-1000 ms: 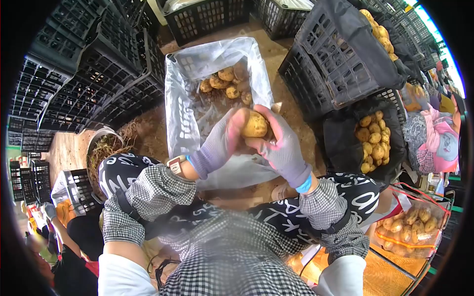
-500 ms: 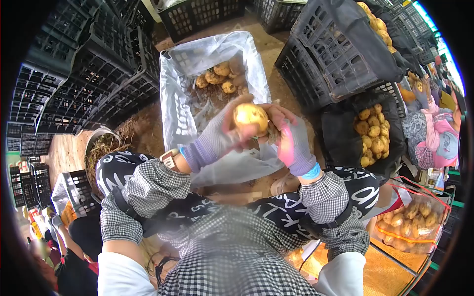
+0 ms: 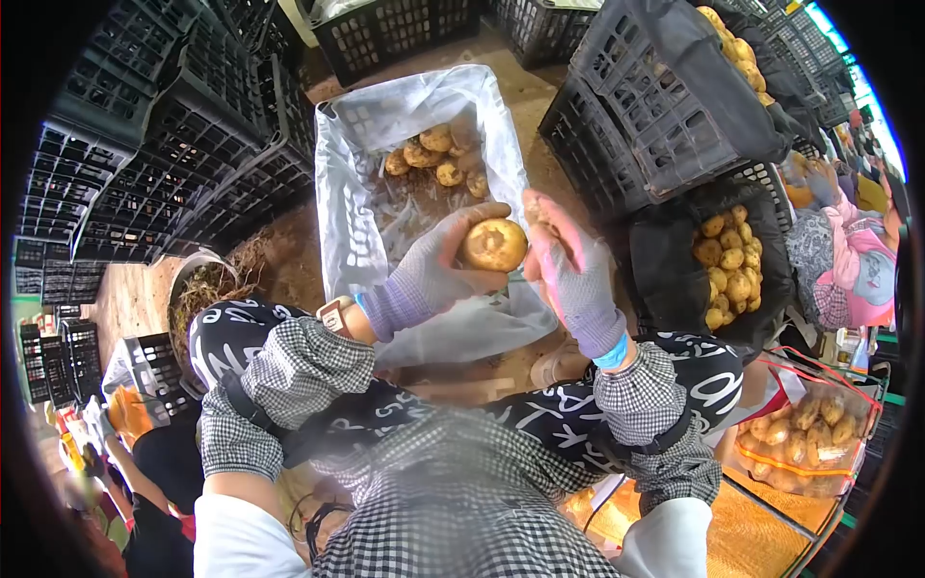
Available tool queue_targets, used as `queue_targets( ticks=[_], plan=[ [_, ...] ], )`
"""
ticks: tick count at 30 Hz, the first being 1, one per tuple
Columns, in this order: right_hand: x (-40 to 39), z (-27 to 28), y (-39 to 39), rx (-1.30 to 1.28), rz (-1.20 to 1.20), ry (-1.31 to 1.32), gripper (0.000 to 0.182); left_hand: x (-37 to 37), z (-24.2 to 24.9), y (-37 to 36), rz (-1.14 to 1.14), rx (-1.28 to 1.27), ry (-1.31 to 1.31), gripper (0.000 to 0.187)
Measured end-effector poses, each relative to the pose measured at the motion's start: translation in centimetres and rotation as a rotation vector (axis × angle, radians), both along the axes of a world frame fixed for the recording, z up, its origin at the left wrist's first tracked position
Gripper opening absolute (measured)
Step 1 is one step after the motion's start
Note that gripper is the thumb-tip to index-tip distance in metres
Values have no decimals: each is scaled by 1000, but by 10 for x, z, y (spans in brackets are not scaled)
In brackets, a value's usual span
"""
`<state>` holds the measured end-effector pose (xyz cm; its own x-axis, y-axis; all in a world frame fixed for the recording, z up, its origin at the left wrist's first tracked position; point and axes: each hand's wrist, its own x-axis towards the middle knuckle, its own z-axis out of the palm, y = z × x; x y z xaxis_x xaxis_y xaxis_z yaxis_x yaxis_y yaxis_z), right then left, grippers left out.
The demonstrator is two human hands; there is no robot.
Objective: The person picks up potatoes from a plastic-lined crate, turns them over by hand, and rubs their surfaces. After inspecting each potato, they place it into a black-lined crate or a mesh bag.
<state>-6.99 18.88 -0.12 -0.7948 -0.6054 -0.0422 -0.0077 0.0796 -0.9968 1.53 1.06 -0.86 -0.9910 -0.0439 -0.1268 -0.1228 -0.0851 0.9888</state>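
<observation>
A round yellow potato with a few brown marks rests in my left hand, gripped between gloved thumb and fingers. Just right of it is my right hand, also in a grey-and-pink glove. Its fingers are partly spread and hold nothing that I can see. Both hands are above the near part of a crate lined with white plastic sheet. Inside the crate, several soil-marked potatoes lie toward the far side, with loose dirt on the liner.
Stacked black crates rise on the left, beside a tub of dry plant scraps. On the right are a tall crate, a black-lined crate of potatoes and bagged potatoes. Other people work at both edges.
My right hand has drawn away from the potato, to the right. The potato has turned in my left hand, showing a different face.
</observation>
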Motion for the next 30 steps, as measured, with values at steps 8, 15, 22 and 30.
queue_targets(
  ticks=[8, 15, 22, 30],
  plan=[
    [15, -12, -5, 49, 162, 166, 48, 5, -1, -7, -1, -618, -42, 78],
    [23, -11, -11, 43, 235, 276, 46, 3, 4, -10, -15, -540, -114, 72],
    [19, -13, -14, 100, 202, 311, 52, 1, 10, -9, 10, -740, -132, 68],
    [16, -9, -16, 94, 196, 239, 53, -2, -5, -18, -52, -871, -53, 68]
  ],
)
